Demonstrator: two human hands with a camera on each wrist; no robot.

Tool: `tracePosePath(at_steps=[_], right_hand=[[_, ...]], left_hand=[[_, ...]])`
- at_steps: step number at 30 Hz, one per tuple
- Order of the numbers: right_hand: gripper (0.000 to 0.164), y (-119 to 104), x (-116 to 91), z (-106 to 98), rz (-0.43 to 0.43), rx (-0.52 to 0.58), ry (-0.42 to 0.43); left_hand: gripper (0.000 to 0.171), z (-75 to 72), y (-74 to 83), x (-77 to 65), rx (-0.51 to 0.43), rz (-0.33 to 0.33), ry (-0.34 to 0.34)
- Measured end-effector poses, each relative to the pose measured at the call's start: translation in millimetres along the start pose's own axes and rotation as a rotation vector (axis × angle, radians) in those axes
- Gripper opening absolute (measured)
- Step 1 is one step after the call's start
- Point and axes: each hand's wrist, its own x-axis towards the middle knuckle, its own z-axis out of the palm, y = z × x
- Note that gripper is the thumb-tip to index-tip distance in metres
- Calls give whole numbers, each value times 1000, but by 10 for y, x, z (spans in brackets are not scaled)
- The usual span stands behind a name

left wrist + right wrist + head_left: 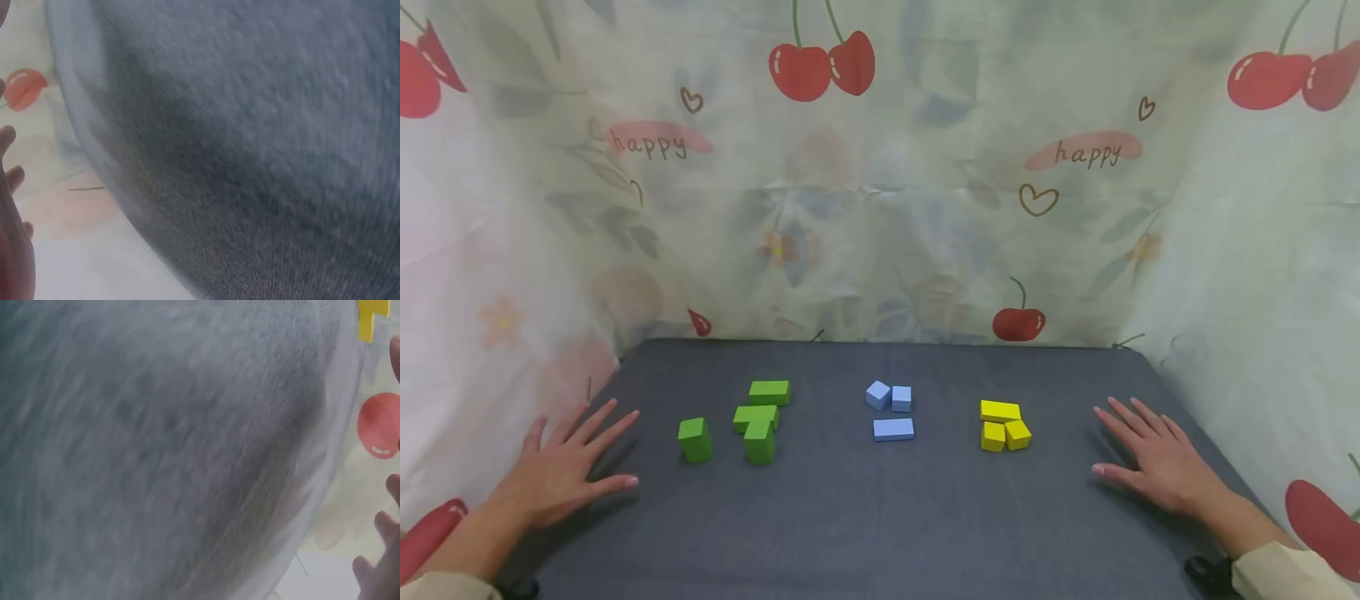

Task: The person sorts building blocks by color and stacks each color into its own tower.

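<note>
Lone green block [695,440]: on the dark table [880,517], nearest the left hand [561,471] but apart from it. Left hand: fingers spread, holding nothing. Right hand [1168,462]: likewise spread and unladen, yellow blocks [1000,412] nearest. Three green blocks [770,392] sit close together; blue blocks [893,430] lie between green and yellow. Judgement: any grasp is best made with fingertips on opposite faces, clear of neighbouring blocks.

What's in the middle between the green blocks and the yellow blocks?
Three blue blocks lie between the green blocks and the yellow blocks. The head view shows it.
</note>
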Motion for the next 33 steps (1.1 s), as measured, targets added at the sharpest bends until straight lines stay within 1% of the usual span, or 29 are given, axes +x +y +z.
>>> tracePosePath(at_steps=[3,9,14,18,21,23,29,33], right_hand=[[80,-38,38,2,-27,36,72],[79,-215,144,-31,-50,121,98],[75,-361,188,-34,-79,127,146],[73,-486,218,-17,-108,129,157],[72,-586,237,-37,-134,139,166],[72,-650,251,-67,-139,138,182],[72,-852,309,-135,-120,178,203],[70,-981,366,-129,-134,206,222]], left_hand=[[83,-7,17,4,-32,1,24],[77,-33,103,46,-93,19,84],[76,-24,205,96,-115,40,144],[77,-32,291,132,-134,41,163],[77,-32,358,162,-158,32,180],[76,-33,407,183,-174,38,199],[70,-39,564,239,-219,96,258],[67,-77,675,288,-256,119,310]])
